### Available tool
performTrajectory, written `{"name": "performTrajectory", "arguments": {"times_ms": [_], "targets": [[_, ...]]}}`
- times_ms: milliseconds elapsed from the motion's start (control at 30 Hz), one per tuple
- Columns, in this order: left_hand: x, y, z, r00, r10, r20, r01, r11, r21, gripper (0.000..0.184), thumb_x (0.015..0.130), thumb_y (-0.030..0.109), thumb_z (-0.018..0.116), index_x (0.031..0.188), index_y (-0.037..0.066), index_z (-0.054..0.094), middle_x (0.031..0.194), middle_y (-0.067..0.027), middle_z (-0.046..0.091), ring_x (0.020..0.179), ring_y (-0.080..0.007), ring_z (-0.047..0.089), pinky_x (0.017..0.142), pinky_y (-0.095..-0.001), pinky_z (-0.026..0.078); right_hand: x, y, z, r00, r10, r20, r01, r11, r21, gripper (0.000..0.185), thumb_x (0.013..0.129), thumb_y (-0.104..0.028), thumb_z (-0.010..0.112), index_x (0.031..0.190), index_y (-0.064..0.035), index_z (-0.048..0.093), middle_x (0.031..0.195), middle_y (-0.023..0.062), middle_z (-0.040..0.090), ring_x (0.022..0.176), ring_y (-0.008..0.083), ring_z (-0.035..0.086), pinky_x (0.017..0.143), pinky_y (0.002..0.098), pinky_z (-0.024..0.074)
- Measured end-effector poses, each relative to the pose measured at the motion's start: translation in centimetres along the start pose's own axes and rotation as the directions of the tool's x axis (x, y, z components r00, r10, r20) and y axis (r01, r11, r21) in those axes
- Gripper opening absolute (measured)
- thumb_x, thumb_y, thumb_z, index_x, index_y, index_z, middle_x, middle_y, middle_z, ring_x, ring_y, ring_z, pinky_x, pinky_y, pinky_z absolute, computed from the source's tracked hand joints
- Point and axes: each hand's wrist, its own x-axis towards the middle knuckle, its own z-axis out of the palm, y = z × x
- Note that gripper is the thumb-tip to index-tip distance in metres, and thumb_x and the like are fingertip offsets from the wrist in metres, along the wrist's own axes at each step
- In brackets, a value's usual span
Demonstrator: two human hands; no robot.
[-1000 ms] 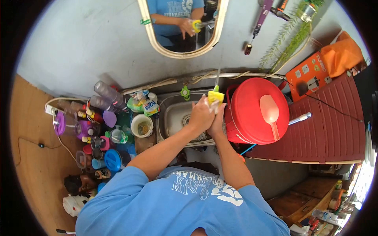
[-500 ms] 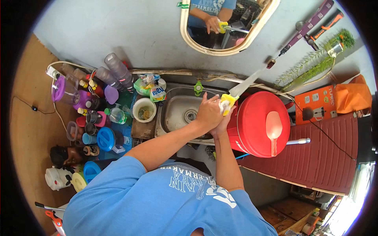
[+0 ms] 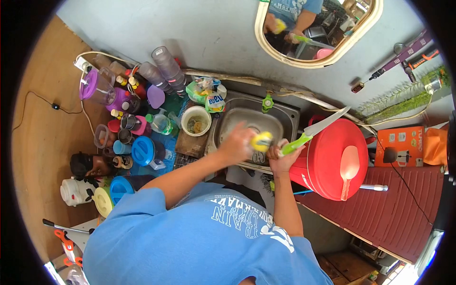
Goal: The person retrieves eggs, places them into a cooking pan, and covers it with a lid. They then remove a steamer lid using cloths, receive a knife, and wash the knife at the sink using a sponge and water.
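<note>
A knife with a light green handle (image 3: 295,144) is gripped in my right hand (image 3: 282,161), in front of the sink. Its long blade (image 3: 327,122) points up and right, over the edge of a red lidded bucket (image 3: 317,156). My left hand (image 3: 236,145), smeared by motion, holds a yellow sponge (image 3: 261,141) over the steel sink (image 3: 237,111). Sponge and knife are apart. A green tap (image 3: 267,103) is at the sink's back edge.
Left of the sink stand a white tub (image 3: 196,120) with cloudy liquid, detergent packs (image 3: 215,102), stacked cups (image 3: 169,71) and a blue-lidded jug (image 3: 146,151). A pinkish spoon (image 3: 349,168) lies on the bucket lid. A mirror (image 3: 318,62) hangs on the wall.
My left hand has moved left with the sponge, off the knife. My right hand has come lower, and the green handle now shows. The view has shifted, so the scene sits farther right.
</note>
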Motion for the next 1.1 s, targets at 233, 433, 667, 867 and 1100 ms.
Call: {"name": "performTrajectory", "arguments": {"times_ms": [233, 433, 667, 867, 1100], "targets": [[-7.1, -15.9, -5.7, 0.831, -0.524, -0.188, 0.554, 0.808, 0.202, 0.042, 0.075, 0.001, 0.065, 0.116, -0.003, 0.055, 0.097, -0.0244, 0.066, 0.092, -0.0434, 0.064, 0.083, -0.0499, 0.051, -2.1, 3.4, -6.0, 0.948, -0.205, -0.241, 0.125, 0.942, -0.312, 0.060, 0.097, -0.068, 0.038, 0.072, -0.0146, 0.046, 0.055, -0.0021, 0.039, 0.043, 0.0113, 0.032, 0.044, 0.0266, 0.0263], [-3.4, -13.8, -5.8, 0.932, -0.346, -0.112, 0.356, 0.801, 0.481, 0.056, 0.075, 0.006, 0.070, 0.128, -0.003, 0.053, 0.107, -0.0247, 0.066, 0.100, -0.0415, 0.064, 0.088, -0.0496, 0.050, -5.8, 3.9, -8.7, 0.867, -0.299, -0.399, -0.080, 0.706, -0.703, 0.033, 0.100, -0.038, 0.059, 0.078, -0.0140, 0.052, 0.060, -0.0050, 0.046, 0.047, 0.0065, 0.044, 0.042, 0.0250, 0.0354], [10.5, -5.1, 2.2, 0.994, -0.032, -0.104, 0.073, 0.907, 0.414, 0.046, 0.085, 0.039, 0.067, 0.112, 0.002, 0.067, 0.108, -0.0184, 0.070, 0.099, -0.0387, 0.067, 0.086, -0.0468, 0.053, -9.1, 6.6, -14.9, 0.814, -0.226, -0.536, -0.358, 0.532, -0.768, 0.030, 0.095, -0.041, 0.066, 0.093, -0.0114, 0.059, 0.060, -0.0040, 0.049, 0.043, 0.0066, 0.042, 0.038, 0.0247, 0.0325], [16.2, -5.7, 6.8, 0.782, -0.534, 0.321, 0.290, 0.768, 0.571, 0.058, 0.083, 0.055, 0.064, 0.099, 0.000, 0.072, 0.105, -0.0207, 0.071, 0.096, -0.0376, 0.069, 0.082, -0.0472, 0.055, -6.7, 8.2, -16.1, 0.820, -0.084, -0.566, -0.444, 0.531, -0.722, 0.035, 0.095, -0.041, 0.064, 0.106, -0.0085, 0.063, 0.070, -0.0005, 0.056, 0.057, 0.0093, 0.049, 0.051, 0.0280, 0.0399], [17.4, -8.5, 7.4, 0.343, -0.791, 0.507, 0.869, 0.472, 0.148, 0.063, 0.085, 0.061, 0.059, 0.087, -0.001, 0.066, 0.087, -0.0186, 0.070, 0.082, -0.0299, 0.071, 0.073, -0.0467, 0.056, -0.3, 12.5, -18.8, 0.825, -0.047, -0.563, -0.440, 0.572, -0.692, 0.045, 0.095, -0.043, 0.063, 0.119, -0.0044, 0.063, 0.082, 0.0055, 0.062, 0.075, 0.0153, 0.057, 0.071, 0.0324, 0.0467]]}}
